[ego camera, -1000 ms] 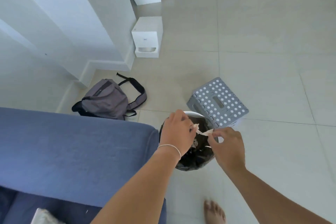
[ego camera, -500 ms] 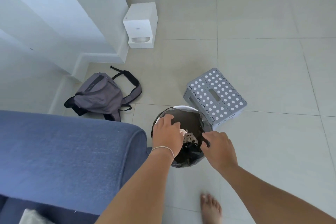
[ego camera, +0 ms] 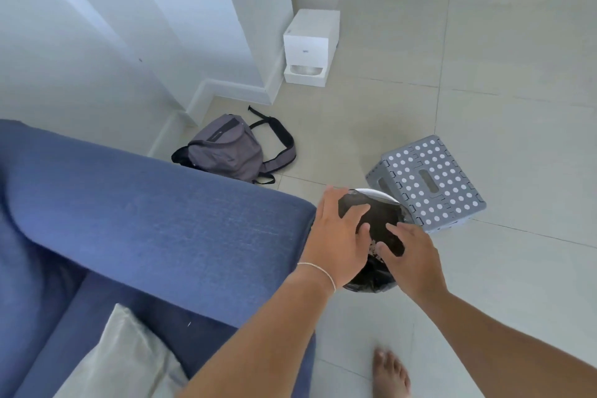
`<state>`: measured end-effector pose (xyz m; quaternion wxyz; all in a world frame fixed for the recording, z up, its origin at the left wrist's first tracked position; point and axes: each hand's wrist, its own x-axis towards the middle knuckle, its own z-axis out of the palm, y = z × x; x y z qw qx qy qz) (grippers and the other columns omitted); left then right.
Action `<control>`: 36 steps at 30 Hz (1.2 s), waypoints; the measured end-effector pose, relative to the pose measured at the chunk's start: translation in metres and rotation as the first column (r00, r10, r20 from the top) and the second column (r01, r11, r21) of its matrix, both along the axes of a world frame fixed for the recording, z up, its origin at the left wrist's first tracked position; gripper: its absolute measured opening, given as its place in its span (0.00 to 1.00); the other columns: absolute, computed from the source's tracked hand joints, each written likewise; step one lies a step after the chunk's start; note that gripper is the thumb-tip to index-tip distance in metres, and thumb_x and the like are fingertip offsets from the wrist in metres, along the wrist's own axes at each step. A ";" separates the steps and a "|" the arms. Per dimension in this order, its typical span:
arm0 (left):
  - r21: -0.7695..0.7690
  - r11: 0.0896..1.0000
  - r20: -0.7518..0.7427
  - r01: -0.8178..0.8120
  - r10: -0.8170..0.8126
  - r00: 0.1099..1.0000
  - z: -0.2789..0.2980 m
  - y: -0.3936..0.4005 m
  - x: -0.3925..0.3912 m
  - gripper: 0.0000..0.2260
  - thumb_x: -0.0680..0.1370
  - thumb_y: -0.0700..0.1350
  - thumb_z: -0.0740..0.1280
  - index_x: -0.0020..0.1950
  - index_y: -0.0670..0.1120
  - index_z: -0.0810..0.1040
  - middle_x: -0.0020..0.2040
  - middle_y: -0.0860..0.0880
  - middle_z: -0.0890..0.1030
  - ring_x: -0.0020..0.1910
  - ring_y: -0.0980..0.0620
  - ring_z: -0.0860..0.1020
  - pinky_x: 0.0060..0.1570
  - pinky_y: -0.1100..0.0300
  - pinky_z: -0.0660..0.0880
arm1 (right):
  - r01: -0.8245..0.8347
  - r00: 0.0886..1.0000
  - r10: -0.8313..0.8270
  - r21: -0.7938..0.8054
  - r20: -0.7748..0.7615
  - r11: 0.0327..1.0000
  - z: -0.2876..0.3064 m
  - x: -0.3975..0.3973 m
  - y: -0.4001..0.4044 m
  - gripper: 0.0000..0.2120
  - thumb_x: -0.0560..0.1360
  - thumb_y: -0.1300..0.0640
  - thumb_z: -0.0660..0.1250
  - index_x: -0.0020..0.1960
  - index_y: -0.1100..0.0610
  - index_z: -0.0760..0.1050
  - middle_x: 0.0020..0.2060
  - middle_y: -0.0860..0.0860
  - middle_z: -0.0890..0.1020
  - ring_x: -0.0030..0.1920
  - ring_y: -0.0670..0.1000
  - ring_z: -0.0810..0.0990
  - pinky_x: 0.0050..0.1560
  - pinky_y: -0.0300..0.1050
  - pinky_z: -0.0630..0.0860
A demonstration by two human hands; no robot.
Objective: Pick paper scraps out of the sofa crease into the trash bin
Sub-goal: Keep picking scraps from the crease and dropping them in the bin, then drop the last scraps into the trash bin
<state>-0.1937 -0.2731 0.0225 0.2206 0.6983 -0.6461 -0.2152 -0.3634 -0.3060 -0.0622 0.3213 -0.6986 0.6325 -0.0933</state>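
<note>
Hovering over the bin, both hands empty. Blue fabric sofa sits to the left of the hands; round trash bin with black plastic liner directly beneath them. Left hand spread, fingers splayed above the rim. Right hand open, fingers loose. Pale paper scraps lie inside the liner, between the hands: likely featherlight, soft, crushable; best pinched at an edge.

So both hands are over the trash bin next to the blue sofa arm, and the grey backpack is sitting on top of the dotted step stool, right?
Not quite. The head view shows the grey backpack lying on the floor by the wall, apart from the dotted step stool. The rest holds: left hand and right hand are over the trash bin beside the blue sofa arm.
</note>
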 end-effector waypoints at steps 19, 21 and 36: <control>0.066 0.468 0.048 -0.881 0.881 0.471 0.003 0.373 0.203 0.24 0.78 0.58 0.56 0.72 0.50 0.67 0.74 0.45 0.64 0.75 0.43 0.60 0.70 0.44 0.64 | -0.593 0.655 0.693 -0.362 0.302 0.719 0.125 0.325 0.169 0.26 0.72 0.48 0.74 0.68 0.50 0.74 0.68 0.46 0.72 0.74 0.47 0.64 0.72 0.51 0.65; 0.109 0.459 0.125 -0.881 0.873 0.471 -0.010 0.410 0.212 0.24 0.78 0.56 0.56 0.72 0.49 0.67 0.72 0.40 0.67 0.74 0.38 0.63 0.67 0.42 0.68 | -0.692 0.581 0.771 -0.341 0.260 0.637 0.102 0.341 0.213 0.27 0.72 0.46 0.73 0.68 0.50 0.74 0.68 0.47 0.72 0.73 0.48 0.65 0.71 0.52 0.66; 0.454 -0.025 0.089 -0.890 0.996 0.017 -0.035 0.545 0.225 0.32 0.73 0.72 0.51 0.75 0.64 0.53 0.76 0.46 0.55 0.73 0.41 0.60 0.70 0.45 0.61 | -0.556 0.783 0.611 0.311 -0.113 0.771 0.057 0.349 0.340 0.45 0.64 0.22 0.58 0.75 0.40 0.56 0.73 0.52 0.64 0.71 0.57 0.66 0.68 0.58 0.67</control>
